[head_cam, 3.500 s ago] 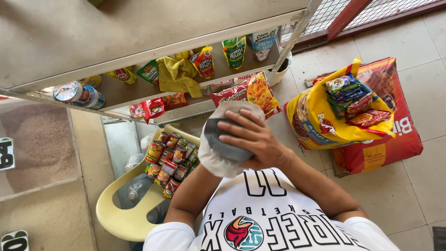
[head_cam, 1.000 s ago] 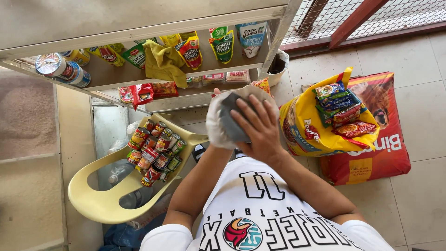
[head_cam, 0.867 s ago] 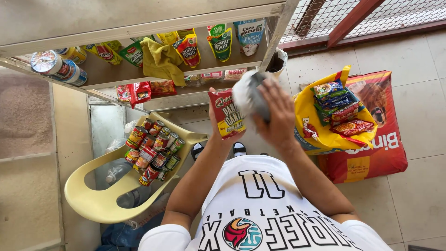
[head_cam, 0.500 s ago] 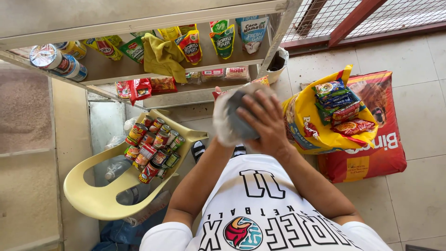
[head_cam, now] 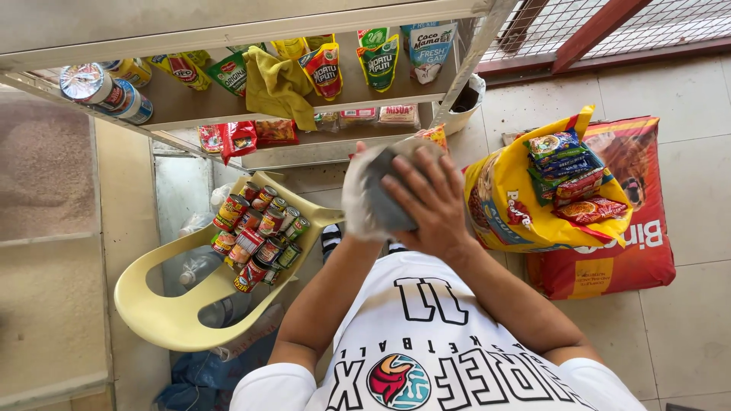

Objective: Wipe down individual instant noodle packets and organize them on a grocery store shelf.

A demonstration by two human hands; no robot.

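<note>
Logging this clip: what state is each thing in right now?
Right hand: pressing a grey cloth.
Left hand: mostly hidden behind the cloth.
Yellow chair: seat loaded with cans.
Yellow sack: open, packets on top.
Yellow rag: draped over shelf.

Pale yellow chair [head_cam: 164,304], white-and-grey cloth [head_cam: 373,194], red sack [head_cam: 609,266].
</note>
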